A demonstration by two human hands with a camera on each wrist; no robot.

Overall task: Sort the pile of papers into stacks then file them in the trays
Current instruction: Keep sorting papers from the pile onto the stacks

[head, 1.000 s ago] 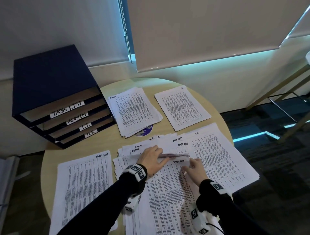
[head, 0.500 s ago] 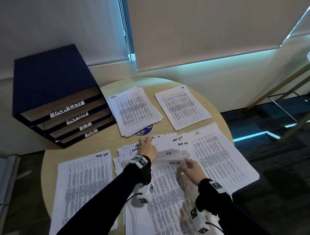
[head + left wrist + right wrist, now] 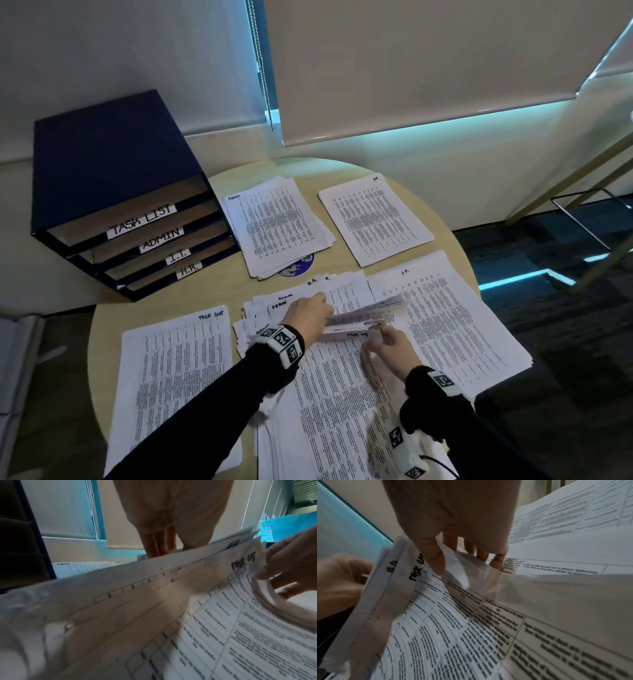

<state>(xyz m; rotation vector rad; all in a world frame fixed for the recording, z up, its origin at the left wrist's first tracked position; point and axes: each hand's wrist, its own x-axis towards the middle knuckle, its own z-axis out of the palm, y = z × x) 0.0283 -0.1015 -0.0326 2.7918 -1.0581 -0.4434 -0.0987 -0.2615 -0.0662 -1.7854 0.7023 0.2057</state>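
A loose pile of printed papers (image 3: 335,404) lies at the table's near middle. My left hand (image 3: 310,317) grips the raised far edges of several sheets (image 3: 368,310), thumb in front and fingers (image 3: 157,543) behind them. Under that lifted bundle lies a sheet hand-marked "Task list" (image 3: 243,562). My right hand (image 3: 387,342) pinches its curled top right corner, thumb (image 3: 435,561) on top. Sorted stacks lie around: Task list (image 3: 178,377) on the left, Admin (image 3: 277,222) and H.R. (image 3: 373,219) at the back, I.T. (image 3: 445,308) on the right.
A dark blue tray unit (image 3: 102,164) stands at the back left, half off the round table (image 3: 113,308), with slots labelled Task List, Admin, I.T., H.R. A purple disc (image 3: 298,267) peeks from under the Admin stack. A blind cord (image 3: 262,68) hangs behind.
My left hand went from lying flat on the pile to lifting the far edges of several sheets. The right hand stayed at the Task list sheet's corner and curled it up.
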